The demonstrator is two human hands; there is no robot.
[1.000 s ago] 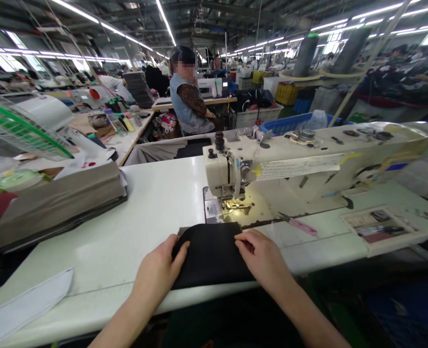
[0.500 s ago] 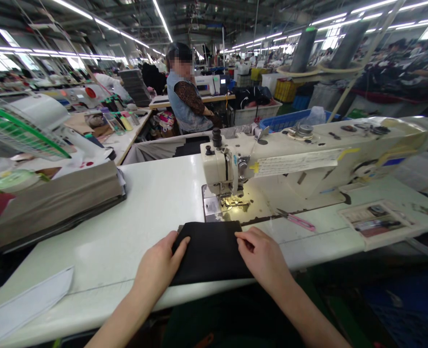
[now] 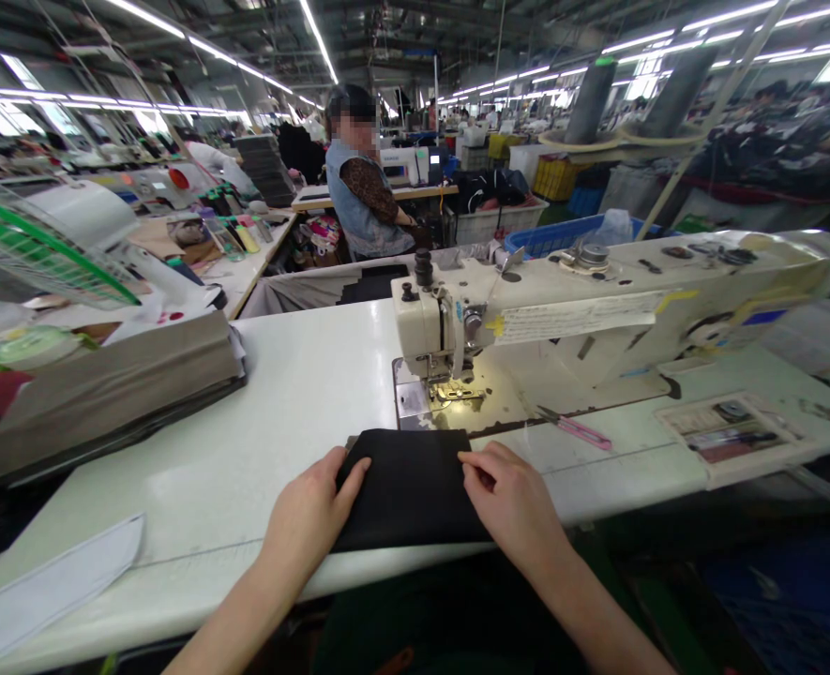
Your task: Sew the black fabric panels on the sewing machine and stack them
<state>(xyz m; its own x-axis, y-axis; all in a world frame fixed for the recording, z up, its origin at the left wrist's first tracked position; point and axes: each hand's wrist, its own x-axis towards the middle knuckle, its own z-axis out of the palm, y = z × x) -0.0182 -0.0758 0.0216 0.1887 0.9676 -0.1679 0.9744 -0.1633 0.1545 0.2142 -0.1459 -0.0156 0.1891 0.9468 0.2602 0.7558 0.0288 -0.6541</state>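
A black fabric piece [image 3: 411, 492] lies flat at the front edge of the white table [image 3: 302, 375], just before the sewing machine [image 3: 429, 328]. At its left edge, my left hand [image 3: 320, 497] grips it, thumb on top and the other fingers partly hidden beneath. My right hand [image 3: 503, 483] pinches its right edge between thumb and curled fingers. The lit needle area [image 3: 453, 394] is beyond the fabric, apart from it. Pink-handled snips [image 3: 583, 431] rest to the right of the needle plate.
Stacked grey-brown fabric [image 3: 119, 398] and a fan [image 3: 41, 244] stand at left. A pale strip [image 3: 55, 586] lies at front left. On the right is a tool tray [image 3: 731, 431]. Behind the table, a person [image 3: 365, 192] sits near a blue basket [image 3: 562, 234].
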